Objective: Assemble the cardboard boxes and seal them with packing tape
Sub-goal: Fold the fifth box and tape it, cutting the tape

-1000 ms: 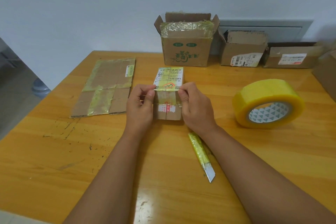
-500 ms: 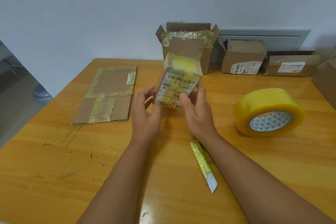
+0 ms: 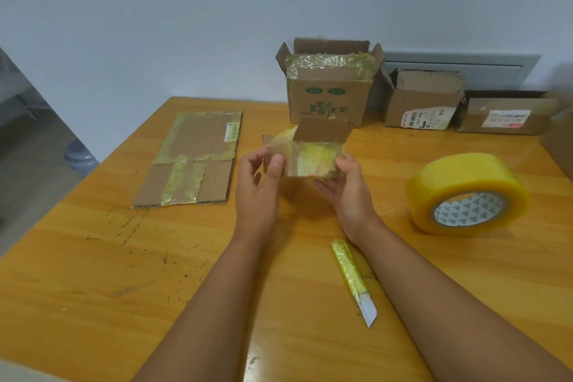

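A small cardboard box [image 3: 313, 155], wrapped in yellowish tape, hangs above the table's middle with one brown flap standing up at its far side. My left hand [image 3: 259, 186] pinches its left end between thumb and fingers. My right hand [image 3: 348, 189] cups its right end and underside. A large roll of yellow packing tape [image 3: 465, 195] rests on its side to the right. A yellow utility knife [image 3: 353, 281] with its blade out lies near my right forearm.
A flattened, taped cardboard box [image 3: 192, 158] lies at the left of the wooden table [image 3: 93, 273]. Three opened boxes stand along the far edge against the wall: a tall one [image 3: 325, 96], a middle one [image 3: 421, 102], a low one [image 3: 505, 115]. Another box edge shows at far right.
The small box was lifted off the table and turned over in both hands; its printed label face no longer shows, and a brown flap now stands up.
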### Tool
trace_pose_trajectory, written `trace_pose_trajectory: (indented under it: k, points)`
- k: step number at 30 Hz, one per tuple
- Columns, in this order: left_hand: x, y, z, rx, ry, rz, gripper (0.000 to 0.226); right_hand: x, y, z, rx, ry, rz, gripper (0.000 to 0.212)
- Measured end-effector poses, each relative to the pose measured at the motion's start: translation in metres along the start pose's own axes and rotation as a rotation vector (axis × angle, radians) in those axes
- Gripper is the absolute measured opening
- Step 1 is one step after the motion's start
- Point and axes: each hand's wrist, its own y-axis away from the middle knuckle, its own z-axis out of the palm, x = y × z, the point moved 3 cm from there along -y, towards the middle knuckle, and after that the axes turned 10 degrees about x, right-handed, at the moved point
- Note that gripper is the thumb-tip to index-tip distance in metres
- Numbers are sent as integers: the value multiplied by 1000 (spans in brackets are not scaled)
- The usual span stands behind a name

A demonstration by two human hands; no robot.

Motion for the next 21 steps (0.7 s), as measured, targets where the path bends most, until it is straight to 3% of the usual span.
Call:
trace_pose_trajectory:
  k: [3,6,9,11,15,18,21]
  points:
    - [-4,-5,-2,-43,-22,-18,32,3,0,-3,-5,137,-61,46]
    - [-4,-6,-2,-92,-13,-41,35,3,0,-7,-22,473,-331,29]
    - [-8,-11,-4,-37,21,-149,32,0,4,-5,-57,702,-531,41]
    - [-11,-14,-6,-12,-2,-190,27,2,7,-3,-83,803,-518,52]
    - [-14,-14,-10,-39,-96,-216,48,-6,15,-5,-70,720,-432,59]
    - [-15,-15,-12,-83,-128,-219,62,-11,17,-4,-155,790,-498,60]
    - [-10,-15,-11,-37,-111,-212,36,-8,18,3,-236,975,-627,65]
